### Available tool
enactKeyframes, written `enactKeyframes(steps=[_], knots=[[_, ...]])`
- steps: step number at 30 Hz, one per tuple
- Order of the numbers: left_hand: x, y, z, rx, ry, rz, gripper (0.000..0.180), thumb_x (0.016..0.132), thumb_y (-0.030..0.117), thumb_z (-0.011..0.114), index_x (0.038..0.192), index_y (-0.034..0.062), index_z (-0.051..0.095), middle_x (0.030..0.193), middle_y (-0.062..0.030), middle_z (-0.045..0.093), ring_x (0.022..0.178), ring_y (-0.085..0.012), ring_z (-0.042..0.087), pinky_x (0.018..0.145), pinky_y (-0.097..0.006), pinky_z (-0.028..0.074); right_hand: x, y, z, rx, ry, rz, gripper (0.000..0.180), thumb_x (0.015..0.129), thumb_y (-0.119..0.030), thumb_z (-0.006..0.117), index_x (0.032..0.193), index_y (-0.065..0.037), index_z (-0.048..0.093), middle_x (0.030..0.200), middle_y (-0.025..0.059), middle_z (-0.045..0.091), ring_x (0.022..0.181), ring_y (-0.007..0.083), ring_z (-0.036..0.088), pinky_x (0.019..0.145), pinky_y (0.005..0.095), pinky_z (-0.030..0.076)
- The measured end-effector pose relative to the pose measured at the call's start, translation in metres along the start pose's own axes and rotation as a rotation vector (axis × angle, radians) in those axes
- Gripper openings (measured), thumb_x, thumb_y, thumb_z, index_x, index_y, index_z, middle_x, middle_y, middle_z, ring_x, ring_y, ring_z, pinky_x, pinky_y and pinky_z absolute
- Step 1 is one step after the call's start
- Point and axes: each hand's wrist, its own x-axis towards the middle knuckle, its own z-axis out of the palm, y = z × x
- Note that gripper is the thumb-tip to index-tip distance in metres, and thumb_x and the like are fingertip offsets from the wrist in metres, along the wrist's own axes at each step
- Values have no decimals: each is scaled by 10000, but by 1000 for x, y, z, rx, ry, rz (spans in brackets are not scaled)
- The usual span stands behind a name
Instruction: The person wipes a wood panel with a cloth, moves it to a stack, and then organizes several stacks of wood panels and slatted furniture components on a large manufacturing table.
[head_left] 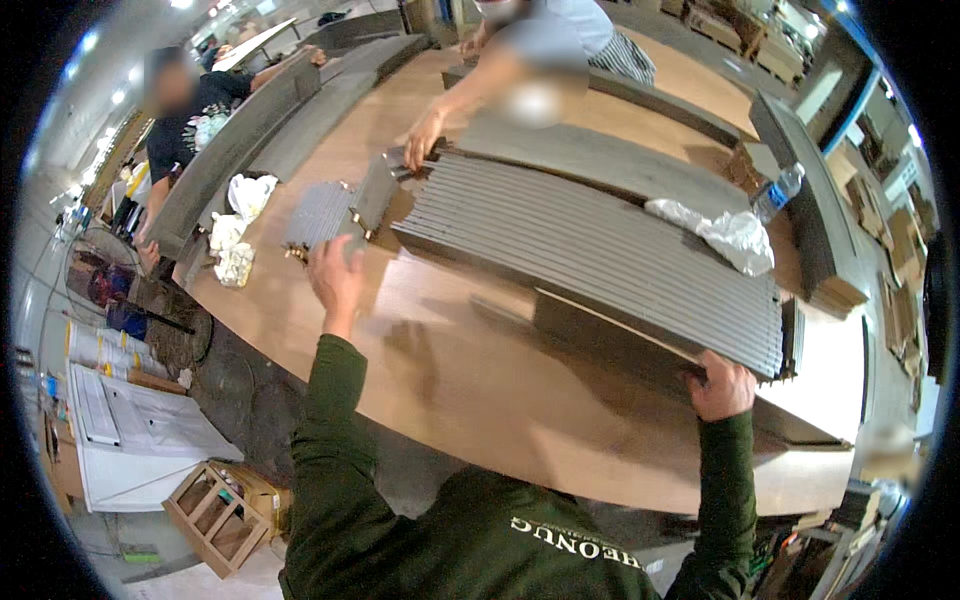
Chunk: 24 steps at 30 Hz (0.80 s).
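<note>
My left hand [337,275] is held out over the table with its fingers apart and nothing in it. Just beyond it are a small stack of grey strips [318,212] and a short grey block [376,195] with brass-coloured fittings at its end. My right hand [722,387] is closed over the upper edge of a long dark grey board [610,335], which stands tilted along the near side of a wide row of ridged grey strips [600,240]. Its fingertips are partly hidden behind that edge. Across the table, a co-worker's hand [425,138] touches the row's far left end.
Crumpled white wrapping [735,240] lies on the row, beside a plastic water bottle [778,192]. More wrapping [235,235] sits at the left. Long grey boards [808,210] line the right side. At left, another person holds a long grey channel piece [240,150]. A fan [105,280] stands beyond.
</note>
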Motion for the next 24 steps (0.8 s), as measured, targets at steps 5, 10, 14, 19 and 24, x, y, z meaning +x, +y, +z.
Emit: enactKeyframes(steps=[5,10,14,19,24], knots=[[-4,-67,14,122,-116,-156,203,756,254,709,867,100,639,867,-112,584,890,-315,580,821,-461,427,-9,32,1,-1,88,0,277,613,-246,809,752,-77,641,665,136,637,633,329,635,569,421,486],[58,-3,31,127,-216,-53,253,762,336,707,835,98,664,923,-111,609,891,-320,592,790,-430,459,-9,44,6,-92,109,41,292,611,-279,809,720,-65,642,633,151,627,621,338,638,550,410,492],[107,1,100,-285,-490,-397,402,791,430,658,959,66,674,1080,-143,630,1027,-320,583,852,-384,458,-6,40,2,-75,87,-5,254,602,-232,790,740,-74,646,644,140,639,597,317,638,556,403,504],[119,29,174,104,-652,-23,566,766,493,641,1080,22,648,1161,-173,617,1042,-310,601,874,-432,450,-19,49,-2,-106,115,35,198,576,-191,778,706,-73,687,660,131,638,565,322,617,561,398,507],[143,-64,199,132,-477,-98,374,830,345,575,960,8,672,915,-192,670,860,-372,628,798,-458,473,-2,36,11,-14,120,22,280,556,-234,821,665,-50,640,606,135,605,561,326,603,527,406,483]])
